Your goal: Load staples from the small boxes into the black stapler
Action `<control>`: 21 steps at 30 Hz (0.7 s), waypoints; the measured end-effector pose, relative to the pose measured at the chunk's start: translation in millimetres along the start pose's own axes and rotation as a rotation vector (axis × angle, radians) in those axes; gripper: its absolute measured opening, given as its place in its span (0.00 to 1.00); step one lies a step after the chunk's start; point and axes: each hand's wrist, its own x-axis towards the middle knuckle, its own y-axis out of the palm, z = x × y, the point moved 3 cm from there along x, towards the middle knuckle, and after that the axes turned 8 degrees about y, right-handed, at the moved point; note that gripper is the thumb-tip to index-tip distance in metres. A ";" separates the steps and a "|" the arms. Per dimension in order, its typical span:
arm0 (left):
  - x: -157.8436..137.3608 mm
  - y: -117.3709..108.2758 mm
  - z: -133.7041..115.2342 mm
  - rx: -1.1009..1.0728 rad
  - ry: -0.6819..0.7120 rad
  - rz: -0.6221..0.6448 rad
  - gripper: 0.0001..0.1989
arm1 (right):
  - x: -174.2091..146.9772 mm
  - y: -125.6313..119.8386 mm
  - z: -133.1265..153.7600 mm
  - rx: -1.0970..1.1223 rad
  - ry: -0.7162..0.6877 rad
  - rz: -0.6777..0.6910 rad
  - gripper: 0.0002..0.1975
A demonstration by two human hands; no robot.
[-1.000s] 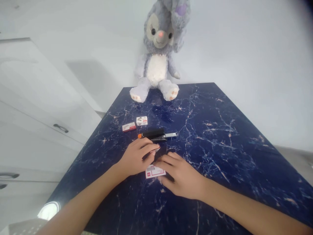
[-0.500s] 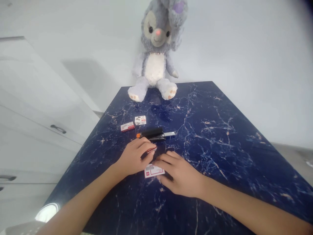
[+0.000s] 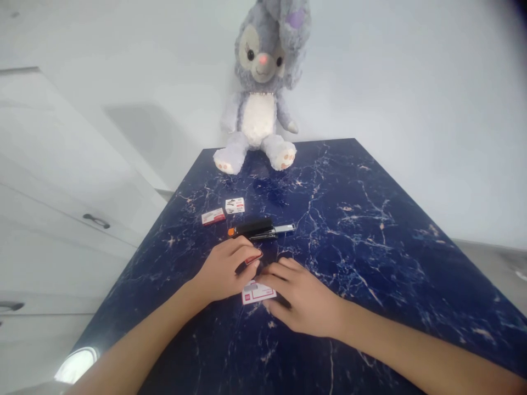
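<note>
My left hand (image 3: 230, 270) is closed around a small dark piece with a red side (image 3: 252, 258), held between thumb and fingers; most of it is hidden. Beneath the fingertips lies a white box with red print (image 3: 259, 293), flat on the table, with a small grey patch on its upper face. My right hand (image 3: 300, 296) is curled over that box's right end, thumb at the near edge and index finger along the far one. Just beyond both hands rests a black stapler (image 3: 255, 227) with an orange end, its silver magazine sticking out to the right.
A white-and-red box (image 3: 213, 216) and a small white box (image 3: 235, 205) sit past the stapler on the left. At the back of the blue marbled table (image 3: 349, 219) a grey plush toy (image 3: 259, 115) leans on the wall. White drawers (image 3: 61, 247) stand at left.
The whole view has shifted slightly, with things sitting a little lower. Both hands keep nearly the same pose over the white box; nothing was taken up or let go.
</note>
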 end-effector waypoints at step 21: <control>-0.7 0.5 0.7 -0.028 0.002 0.013 0.08 | 0.5 -0.7 0.4 0.009 0.002 0.005 0.15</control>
